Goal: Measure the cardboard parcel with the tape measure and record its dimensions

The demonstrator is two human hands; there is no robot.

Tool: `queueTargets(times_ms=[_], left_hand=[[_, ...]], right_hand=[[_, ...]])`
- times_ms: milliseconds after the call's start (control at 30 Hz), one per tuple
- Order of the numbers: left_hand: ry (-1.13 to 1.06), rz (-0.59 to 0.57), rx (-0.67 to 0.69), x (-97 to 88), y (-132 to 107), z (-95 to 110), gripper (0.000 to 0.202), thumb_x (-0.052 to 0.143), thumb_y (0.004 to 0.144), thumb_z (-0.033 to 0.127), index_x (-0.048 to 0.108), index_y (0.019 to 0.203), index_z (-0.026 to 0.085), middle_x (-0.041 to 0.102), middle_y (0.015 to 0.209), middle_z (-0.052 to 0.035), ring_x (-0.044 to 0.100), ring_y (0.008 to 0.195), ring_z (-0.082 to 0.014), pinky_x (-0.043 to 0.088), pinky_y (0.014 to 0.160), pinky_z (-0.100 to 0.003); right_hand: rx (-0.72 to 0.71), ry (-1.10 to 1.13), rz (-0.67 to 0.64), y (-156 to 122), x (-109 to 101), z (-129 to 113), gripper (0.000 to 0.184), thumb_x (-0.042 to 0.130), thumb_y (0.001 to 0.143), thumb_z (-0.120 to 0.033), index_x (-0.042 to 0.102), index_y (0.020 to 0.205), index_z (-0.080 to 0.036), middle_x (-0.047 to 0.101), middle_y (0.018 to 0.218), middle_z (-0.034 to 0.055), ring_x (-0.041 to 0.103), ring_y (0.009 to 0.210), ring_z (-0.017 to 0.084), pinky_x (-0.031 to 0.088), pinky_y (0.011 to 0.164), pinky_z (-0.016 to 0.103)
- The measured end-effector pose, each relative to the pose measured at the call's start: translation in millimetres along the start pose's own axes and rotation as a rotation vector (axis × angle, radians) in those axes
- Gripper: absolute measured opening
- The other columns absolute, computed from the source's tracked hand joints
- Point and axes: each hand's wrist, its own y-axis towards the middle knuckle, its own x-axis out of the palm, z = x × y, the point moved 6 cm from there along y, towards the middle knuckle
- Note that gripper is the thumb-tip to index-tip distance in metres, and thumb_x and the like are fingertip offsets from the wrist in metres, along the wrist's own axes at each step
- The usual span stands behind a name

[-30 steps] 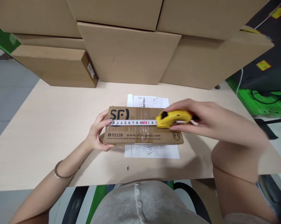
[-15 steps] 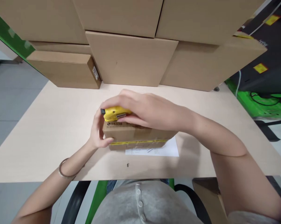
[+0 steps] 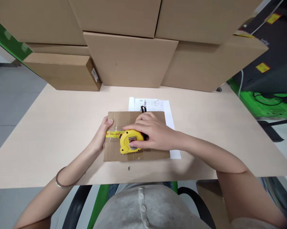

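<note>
A small cardboard box (image 3: 114,121) lies flat on the table, partly over a white printed sheet (image 3: 170,119). My left hand (image 3: 102,133) grips its left edge, thumb on top and the other fingers down the side. In my right hand (image 3: 155,132) is a yellow tape measure (image 3: 125,143) with a metal clip and a black wrist strap. It rests against the box top, held between thumb and fingers. A yellow strip (image 3: 112,134) with red print runs from the tape measure to the box's left edge; whether it is packing tape or the blade, I cannot tell.
Large cardboard boxes (image 3: 131,60) are stacked along the back of the table (image 3: 62,127). A flatter box (image 3: 62,71) with a label stands at the back left. To the right are a dark machine (image 3: 255,70) and black cables over a green surface.
The box has been turned from its raised, tilted position to lie flat. My right hand has brought the tape measure down onto its top, and more of the sheet shows behind.
</note>
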Motion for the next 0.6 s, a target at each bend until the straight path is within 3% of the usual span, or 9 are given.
queueTargets(times_ms=[100,167,233,300,367,433,500,600], left_hand=[[-0.009,-0.005,-0.034,-1.2,2,-3,0.055,0.073,0.077,0.059,0.061,0.112,0.019,0.074,0.103,-0.0058,0.072,0.092,-0.027,0.056,0.077,-0.036],[-0.022,-0.004,-0.036,-0.1,2,-2,0.054,0.075,0.076,0.058,0.06,0.112,0.02,0.074,0.102,-0.0049,0.071,0.094,-0.027,0.056,0.077,-0.035],[-0.032,0.013,-0.032,0.9,0,0,0.052,0.076,0.075,0.057,0.06,0.11,0.022,0.073,0.102,-0.0043,0.071,0.096,-0.0273,0.056,0.076,-0.033],[-0.038,0.035,-0.032,1.7,-2,2,0.048,0.076,0.075,0.055,0.06,0.106,0.022,0.072,0.101,-0.0038,0.07,0.098,-0.0275,0.056,0.075,-0.032],[-0.038,0.062,-0.035,1.6,-1,2,0.047,0.076,0.073,0.054,0.06,0.103,0.022,0.071,0.099,-0.0033,0.07,0.096,-0.0272,0.056,0.073,-0.031],[-0.028,0.082,-0.039,0.9,1,0,0.047,0.076,0.072,0.054,0.061,0.103,0.021,0.07,0.098,-0.0033,0.07,0.094,-0.0272,0.055,0.071,-0.031],[-0.026,0.094,-0.044,-0.6,4,-2,0.046,0.076,0.072,0.053,0.061,0.102,0.021,0.07,0.098,-0.0033,0.07,0.093,-0.0275,0.055,0.072,-0.031],[-0.052,0.085,-0.054,-3.5,11,-9,0.045,0.075,0.071,0.052,0.061,0.101,0.021,0.071,0.099,-0.0031,0.07,0.095,-0.0285,0.056,0.074,-0.033]], right_hand=[[-0.049,-0.132,0.166,-7,-4,7,0.054,0.058,0.096,-0.063,0.068,0.13,-0.022,0.066,0.12,0.0121,0.053,0.119,0.03,0.031,0.113,0.055],[-0.039,-0.086,0.301,-19,-19,18,0.05,0.057,0.098,-0.061,0.065,0.129,-0.024,0.063,0.124,0.0121,0.054,0.119,0.028,0.037,0.11,0.053],[0.093,0.037,0.491,-40,-40,43,0.038,0.054,0.1,-0.057,0.061,0.121,-0.025,0.064,0.113,0.0081,0.06,0.103,0.023,0.048,0.093,0.042],[0.361,0.086,0.618,-67,-52,76,0.026,0.051,0.102,-0.051,0.056,0.104,-0.025,0.061,0.086,0.0015,0.056,0.076,0.018,0.046,0.072,0.032],[0.646,0.018,0.503,-89,-43,105,0.024,0.049,0.102,-0.046,0.052,0.093,-0.025,0.051,0.067,-0.0032,0.049,0.061,0.016,0.04,0.064,0.029],[0.808,-0.048,0.291,-103,-22,122,0.022,0.054,0.098,-0.041,0.052,0.085,-0.024,0.051,0.061,-0.0029,0.05,0.058,0.017,0.036,0.063,0.03],[0.852,-0.057,0.163,-110,0,129,0.022,0.062,0.092,-0.036,0.053,0.076,-0.023,0.056,0.061,0.0001,0.055,0.061,0.019,0.035,0.064,0.03],[0.857,-0.014,0.109,-115,20,134,0.023,0.067,0.087,-0.032,0.054,0.07,-0.022,0.06,0.061,0.0033,0.06,0.066,0.023,0.036,0.067,0.032]])
